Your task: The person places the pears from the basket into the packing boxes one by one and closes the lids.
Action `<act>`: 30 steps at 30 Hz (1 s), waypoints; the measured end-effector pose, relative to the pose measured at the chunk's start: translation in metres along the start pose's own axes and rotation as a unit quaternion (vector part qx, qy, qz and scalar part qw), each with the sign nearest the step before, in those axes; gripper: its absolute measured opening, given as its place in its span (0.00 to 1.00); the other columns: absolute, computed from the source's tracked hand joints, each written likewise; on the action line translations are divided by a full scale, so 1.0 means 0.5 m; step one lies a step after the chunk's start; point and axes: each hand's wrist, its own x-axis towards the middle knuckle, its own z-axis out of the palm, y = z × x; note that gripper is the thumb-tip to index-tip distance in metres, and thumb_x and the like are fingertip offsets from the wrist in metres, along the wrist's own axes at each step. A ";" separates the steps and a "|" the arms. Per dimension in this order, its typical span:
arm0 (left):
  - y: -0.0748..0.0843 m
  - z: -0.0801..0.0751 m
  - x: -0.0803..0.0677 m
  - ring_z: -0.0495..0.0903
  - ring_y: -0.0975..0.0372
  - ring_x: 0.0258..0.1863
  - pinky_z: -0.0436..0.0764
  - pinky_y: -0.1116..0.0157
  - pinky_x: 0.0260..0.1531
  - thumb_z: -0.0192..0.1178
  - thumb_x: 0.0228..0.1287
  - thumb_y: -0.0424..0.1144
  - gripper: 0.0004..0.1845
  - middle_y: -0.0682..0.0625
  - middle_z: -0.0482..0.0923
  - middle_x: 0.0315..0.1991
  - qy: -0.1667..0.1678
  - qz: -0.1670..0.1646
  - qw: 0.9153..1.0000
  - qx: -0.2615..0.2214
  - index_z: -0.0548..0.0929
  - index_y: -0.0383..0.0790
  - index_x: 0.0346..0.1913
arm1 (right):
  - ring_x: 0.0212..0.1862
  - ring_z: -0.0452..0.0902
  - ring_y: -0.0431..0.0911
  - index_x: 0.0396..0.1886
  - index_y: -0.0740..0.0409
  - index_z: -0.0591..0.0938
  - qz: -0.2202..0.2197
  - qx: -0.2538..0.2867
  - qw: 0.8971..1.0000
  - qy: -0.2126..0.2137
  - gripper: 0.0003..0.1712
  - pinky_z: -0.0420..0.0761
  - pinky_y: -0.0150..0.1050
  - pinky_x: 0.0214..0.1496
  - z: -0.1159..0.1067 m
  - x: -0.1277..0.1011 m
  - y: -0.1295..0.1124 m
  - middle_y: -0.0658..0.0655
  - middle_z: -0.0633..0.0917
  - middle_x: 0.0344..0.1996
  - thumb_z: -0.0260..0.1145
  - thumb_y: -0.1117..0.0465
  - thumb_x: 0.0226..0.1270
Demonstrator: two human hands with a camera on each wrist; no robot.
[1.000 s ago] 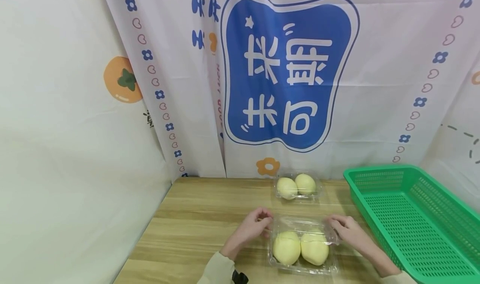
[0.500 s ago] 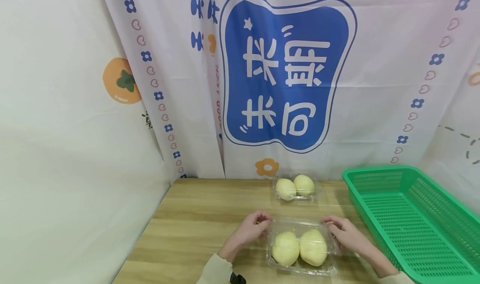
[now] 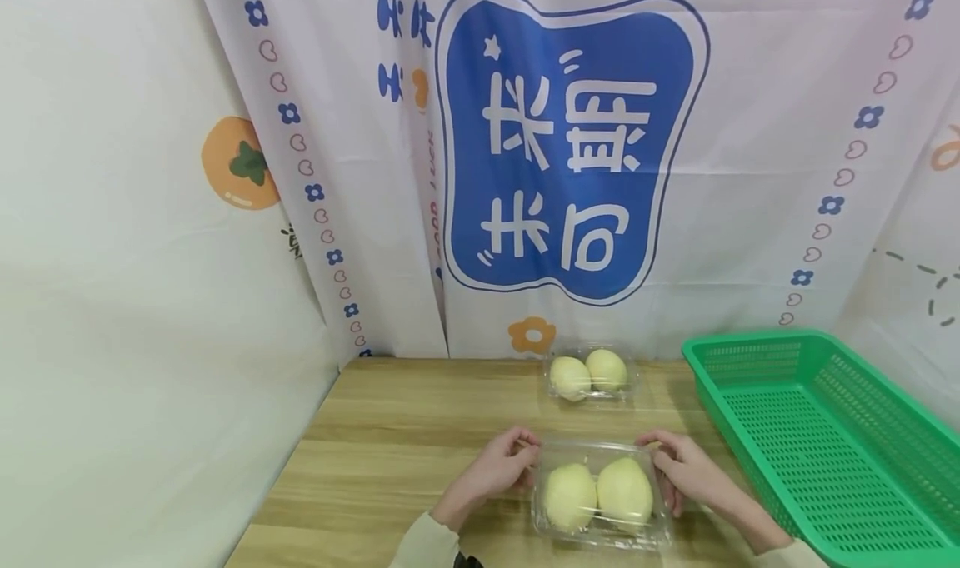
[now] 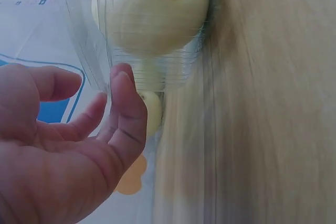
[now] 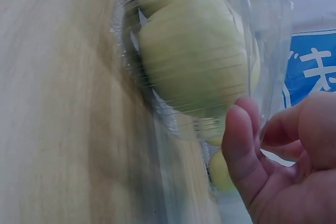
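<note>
A clear plastic clamshell box (image 3: 600, 536) stands on the near part of the table, with two pale yellow pears (image 3: 571, 498) (image 3: 626, 490) inside. My left hand (image 3: 501, 464) is at the box's far left corner; in the left wrist view its curled fingers (image 4: 126, 87) meet the rim. On the opposite side, my right hand (image 3: 690, 468) pinches the rim near the far right corner. Its fingertips (image 5: 241, 119) press the clear plastic wall in the right wrist view. Behind it, a second clear box (image 3: 598, 395) holds two more pears (image 3: 571, 378).
A large green plastic basket (image 3: 817, 435) stands to the right, close to my right forearm. The wooden table (image 3: 390, 435) ends at a white printed cloth (image 3: 735, 218) behind and a pale cloth wall (image 3: 150, 343) on the left.
The near box's clear lid has come down flatter over the pears. Both hands have stayed at its sides, and the right fingers have moved slightly left along the rim.
</note>
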 end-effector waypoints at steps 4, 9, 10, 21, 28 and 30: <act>0.007 -0.010 -0.015 0.78 0.60 0.25 0.82 0.66 0.24 0.52 0.74 0.43 0.18 0.41 0.78 0.38 -0.026 0.000 1.000 -0.007 0.73 0.35 0.58 | 0.10 0.74 0.41 0.61 0.73 0.69 -0.010 -0.012 1.000 0.021 0.19 0.80 0.49 0.13 0.006 0.000 -0.001 0.55 0.78 0.12 0.46 0.69 0.76; 0.011 -0.018 -0.025 0.81 0.58 0.26 0.85 0.62 0.26 0.51 0.75 0.51 0.26 0.43 0.78 0.38 -0.062 0.005 0.998 0.004 0.69 0.36 0.66 | 0.10 0.73 0.41 0.60 0.72 0.70 -0.007 -0.026 0.999 0.044 0.18 0.79 0.48 0.12 0.009 0.002 -0.006 0.57 0.77 0.12 0.47 0.68 0.77; 0.010 -0.019 -0.027 0.81 0.57 0.26 0.85 0.60 0.27 0.51 0.75 0.51 0.28 0.44 0.78 0.37 -0.069 0.007 0.997 0.013 0.67 0.37 0.67 | 0.10 0.73 0.41 0.60 0.72 0.70 -0.005 -0.026 0.999 0.047 0.18 0.79 0.48 0.12 0.008 0.003 -0.007 0.57 0.77 0.12 0.47 0.68 0.77; 0.007 -0.021 -0.051 0.81 0.59 0.26 0.85 0.61 0.26 0.59 0.69 0.47 0.42 0.48 0.78 0.39 -0.142 0.005 0.988 0.053 0.49 0.43 0.78 | 0.09 0.72 0.43 0.58 0.69 0.72 0.041 -0.048 0.994 0.086 0.16 0.79 0.49 0.12 0.016 0.016 -0.005 0.55 0.75 0.13 0.48 0.68 0.76; 0.007 -0.020 -0.058 0.81 0.60 0.25 0.84 0.65 0.25 0.62 0.67 0.45 0.45 0.48 0.76 0.38 -0.156 -0.006 0.987 0.040 0.46 0.45 0.78 | 0.10 0.73 0.45 0.58 0.68 0.73 0.048 -0.047 0.992 0.107 0.16 0.80 0.50 0.14 0.017 0.018 -0.007 0.57 0.76 0.15 0.49 0.68 0.75; 0.007 -0.019 -0.058 0.81 0.61 0.25 0.84 0.65 0.25 0.63 0.66 0.45 0.46 0.48 0.76 0.38 -0.153 -0.005 0.987 0.043 0.45 0.45 0.78 | 0.11 0.73 0.44 0.57 0.68 0.73 0.049 -0.038 0.992 0.110 0.16 0.81 0.50 0.15 0.017 0.017 -0.009 0.57 0.77 0.17 0.50 0.68 0.75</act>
